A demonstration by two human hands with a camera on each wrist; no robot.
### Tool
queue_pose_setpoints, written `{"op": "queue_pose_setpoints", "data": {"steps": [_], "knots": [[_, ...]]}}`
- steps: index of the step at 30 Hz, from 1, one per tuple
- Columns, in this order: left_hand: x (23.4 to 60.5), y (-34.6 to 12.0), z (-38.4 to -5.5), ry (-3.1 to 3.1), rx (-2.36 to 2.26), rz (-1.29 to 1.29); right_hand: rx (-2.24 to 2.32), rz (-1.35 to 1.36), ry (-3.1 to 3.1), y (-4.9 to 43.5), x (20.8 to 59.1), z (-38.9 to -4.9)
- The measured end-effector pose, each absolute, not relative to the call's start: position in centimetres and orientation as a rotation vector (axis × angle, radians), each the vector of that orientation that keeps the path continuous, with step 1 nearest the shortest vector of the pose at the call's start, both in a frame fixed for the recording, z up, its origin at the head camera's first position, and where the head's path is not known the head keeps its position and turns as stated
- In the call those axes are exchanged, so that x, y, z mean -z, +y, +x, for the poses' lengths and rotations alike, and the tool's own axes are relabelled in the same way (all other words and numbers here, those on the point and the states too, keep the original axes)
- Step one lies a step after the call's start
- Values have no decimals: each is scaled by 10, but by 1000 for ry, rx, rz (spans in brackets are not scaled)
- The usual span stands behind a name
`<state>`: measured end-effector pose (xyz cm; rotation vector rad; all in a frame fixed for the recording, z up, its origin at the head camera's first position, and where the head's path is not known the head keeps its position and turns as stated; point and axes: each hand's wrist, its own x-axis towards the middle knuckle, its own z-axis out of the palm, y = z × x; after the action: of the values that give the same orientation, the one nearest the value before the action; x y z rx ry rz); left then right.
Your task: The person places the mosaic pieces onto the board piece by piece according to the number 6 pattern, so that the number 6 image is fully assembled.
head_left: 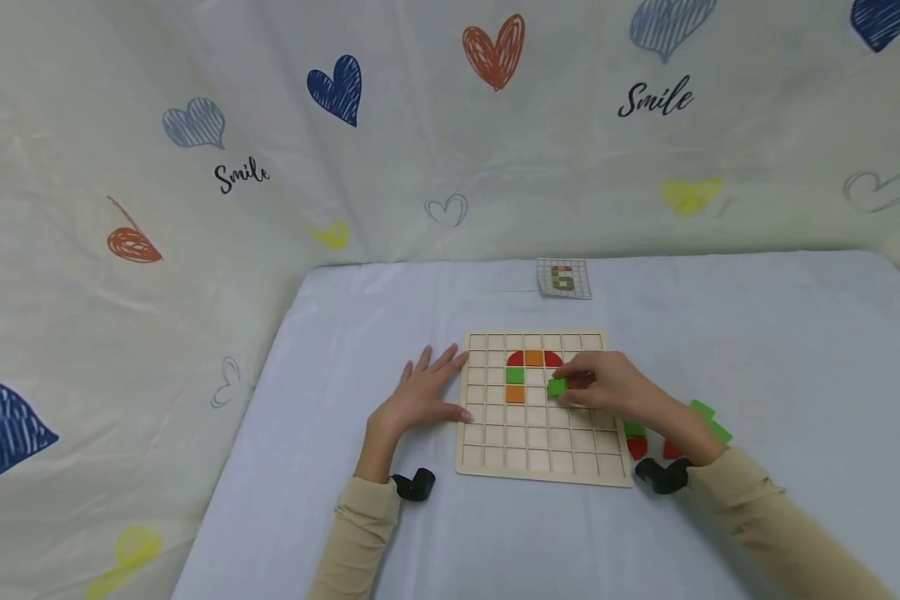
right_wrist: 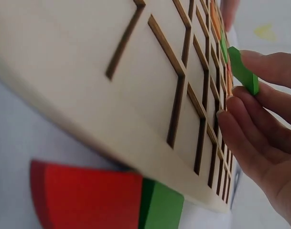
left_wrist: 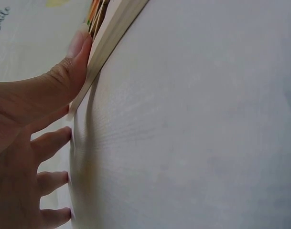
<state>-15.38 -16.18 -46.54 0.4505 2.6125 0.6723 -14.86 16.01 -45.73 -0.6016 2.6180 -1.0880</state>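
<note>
This is a screened-off nook, in what building I cannot tell. Pale sheeting (head_left: 390, 183) printed with hearts (head_left: 494, 58) and "Smile" (head_left: 656, 97) hangs behind and left of a white-covered counter (head_left: 780, 350).

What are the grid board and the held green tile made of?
The board looks like pale wood with a matt finish: light tan face, browner inner edges. The green tile seems smooth and coloured on face and edge alike; painted wood or plastic, I can't tell.

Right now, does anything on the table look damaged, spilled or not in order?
Nothing looks damaged or spilled. Only the loose pieces lie untidily beside the board, at different angles, whereas the placed pieces sit neatly.
</note>
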Motion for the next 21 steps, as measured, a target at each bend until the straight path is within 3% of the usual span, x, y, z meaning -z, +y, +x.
{"op": "queue_pose_setpoints", "data": {"steps": [21], "knots": [[465,-160,-154,2610,-669,434,1070,-719,2607,138,461,-151]]}}
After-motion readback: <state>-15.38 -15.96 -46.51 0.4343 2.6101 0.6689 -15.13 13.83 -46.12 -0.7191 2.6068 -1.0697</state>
